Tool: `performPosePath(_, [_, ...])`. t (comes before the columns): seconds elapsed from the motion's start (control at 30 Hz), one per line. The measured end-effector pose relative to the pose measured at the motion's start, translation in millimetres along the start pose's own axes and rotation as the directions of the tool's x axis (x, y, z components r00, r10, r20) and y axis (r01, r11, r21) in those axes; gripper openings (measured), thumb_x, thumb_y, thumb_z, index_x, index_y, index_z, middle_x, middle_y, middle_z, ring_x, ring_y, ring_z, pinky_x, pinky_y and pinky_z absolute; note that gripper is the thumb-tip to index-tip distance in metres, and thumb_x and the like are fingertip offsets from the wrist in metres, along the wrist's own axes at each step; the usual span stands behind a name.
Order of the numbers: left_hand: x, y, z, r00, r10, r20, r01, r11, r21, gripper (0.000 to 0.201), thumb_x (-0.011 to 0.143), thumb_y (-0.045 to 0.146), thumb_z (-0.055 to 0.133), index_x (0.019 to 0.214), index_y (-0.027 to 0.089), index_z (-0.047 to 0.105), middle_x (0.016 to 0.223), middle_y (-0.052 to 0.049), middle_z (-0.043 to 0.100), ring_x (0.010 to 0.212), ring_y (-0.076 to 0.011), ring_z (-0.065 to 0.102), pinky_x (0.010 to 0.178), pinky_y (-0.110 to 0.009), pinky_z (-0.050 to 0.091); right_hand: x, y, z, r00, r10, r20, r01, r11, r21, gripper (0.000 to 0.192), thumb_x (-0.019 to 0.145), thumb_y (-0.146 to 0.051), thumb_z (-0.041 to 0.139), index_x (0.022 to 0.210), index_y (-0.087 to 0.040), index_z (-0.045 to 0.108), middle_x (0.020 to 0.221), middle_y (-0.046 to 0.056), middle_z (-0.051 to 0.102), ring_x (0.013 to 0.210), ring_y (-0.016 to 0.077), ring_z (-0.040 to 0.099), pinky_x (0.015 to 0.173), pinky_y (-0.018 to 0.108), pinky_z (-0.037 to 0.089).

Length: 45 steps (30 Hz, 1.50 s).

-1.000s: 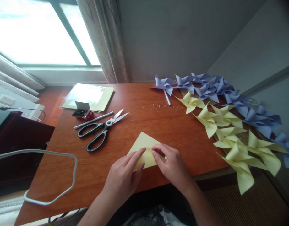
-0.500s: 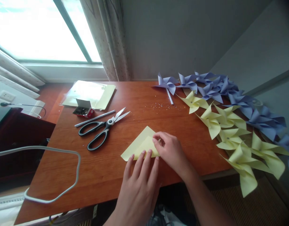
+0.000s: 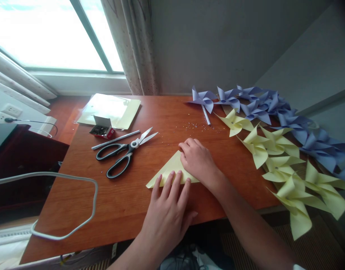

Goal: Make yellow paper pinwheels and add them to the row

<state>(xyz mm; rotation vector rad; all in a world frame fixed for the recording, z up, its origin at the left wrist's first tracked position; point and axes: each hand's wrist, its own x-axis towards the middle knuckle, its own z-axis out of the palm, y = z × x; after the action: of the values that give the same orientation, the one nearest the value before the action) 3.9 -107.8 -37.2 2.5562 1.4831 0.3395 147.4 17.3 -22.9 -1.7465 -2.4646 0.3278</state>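
A yellow sheet of paper (image 3: 169, 167), folded into a triangle, lies on the wooden table in front of me. My left hand (image 3: 164, 215) rests on its lower edge, fingers spread and pressing it down. At the top corner of the paper, my right hand (image 3: 199, 160) has its fingers curled and pinched, covering the right half of the sheet. To the left, a pair of scissors (image 3: 134, 144) with black and grey handles lies with its blades apart. Beside it are a thin paper stick (image 3: 116, 140) and a small red box (image 3: 103, 131) of dark small pieces, its lid up.
Several purple pinwheels (image 3: 255, 110) and yellow pinwheels (image 3: 276, 142) line the table's right side. A stack of yellow sheets (image 3: 131, 112) under a clear sleeve lies at the back left. Small scraps (image 3: 193, 126) are scattered near the middle. A white cable (image 3: 95, 195) loops over the left.
My right hand has moved up to the paper's top corner, and the paper now forms a neater triangle. My left hand stays on the lower edge. The view has shifted slightly.
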Motion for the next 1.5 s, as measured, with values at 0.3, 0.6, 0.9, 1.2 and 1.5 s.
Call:
performPosePath(0.3, [11, -8, 0.9, 1.000, 0.007, 0.024, -0.007, 1.000, -0.014, 0.065, 0.097, 0.058, 0.047, 0.146, 0.017, 0.052, 0.154, -0.016, 0.050, 0.145, -0.0364, 0.040, 0.121, -0.055, 0.017, 1, -1, 4, 1.000, -0.026, 0.014, 0.025, 0.998, 0.061, 0.023, 0.092, -0.012, 0.051, 0.107, -0.016, 0.067, 0.110, 0.013, 0.065, 0.107, 0.0266, 0.059, 0.091, 0.036, 0.050])
performPosePath(0.6, [14, -11, 4.2, 0.999, 0.019, 0.030, -0.019, 1.000, -0.001, 0.064, 0.096, 0.058, 0.049, 0.145, 0.016, 0.053, 0.154, -0.017, 0.049, 0.146, -0.0357, 0.039, 0.122, -0.056, 0.016, 2, 0, 2, 1.000, -0.017, 0.022, 0.014, 0.990, 0.141, 0.015, 0.088, -0.013, 0.054, 0.098, -0.017, 0.066, 0.105, 0.012, 0.067, 0.102, 0.0250, 0.061, 0.088, 0.035, 0.049])
performPosePath(0.9, [18, -11, -8.1, 0.999, 0.001, 0.051, 0.001, 0.999, -0.049, 0.055, 0.099, 0.049, 0.046, 0.143, 0.016, 0.053, 0.150, -0.016, 0.054, 0.140, -0.0371, 0.047, 0.114, -0.057, 0.031, -2, 22, 10, 1.000, 0.008, -0.010, 0.000, 0.761, 0.649, 0.017, 0.083, -0.012, 0.062, 0.099, -0.019, 0.065, 0.086, 0.002, 0.071, 0.074, 0.0148, 0.064, 0.073, 0.029, 0.051])
performPosePath(1.2, [68, -67, -41.0, 0.991, -0.130, -0.025, 0.121, 0.968, -0.218, 0.035, 0.096, 0.041, 0.055, 0.120, 0.017, 0.067, 0.113, -0.011, 0.073, 0.097, -0.0263, 0.069, 0.080, -0.036, 0.051, -6, 32, 2, 0.987, -0.070, 0.145, -0.100, 0.435, 0.895, 0.011, 0.085, -0.026, 0.069, 0.093, -0.019, 0.069, 0.090, 0.001, 0.070, 0.083, 0.0155, 0.065, 0.076, 0.029, 0.053])
performPosePath(1.5, [84, -76, -32.4, 0.973, -0.158, 0.170, 0.232, 0.650, -0.724, 0.028, 0.093, 0.033, 0.058, 0.083, 0.012, 0.074, 0.063, 0.002, 0.059, 0.057, -0.0085, 0.042, 0.052, -0.019, 0.033, -10, 26, 0, 0.988, -0.077, 0.134, -0.096, 0.377, 0.921, 0.013, 0.087, -0.031, 0.070, 0.093, -0.019, 0.069, 0.090, 0.002, 0.069, 0.082, 0.0158, 0.064, 0.074, 0.027, 0.051])
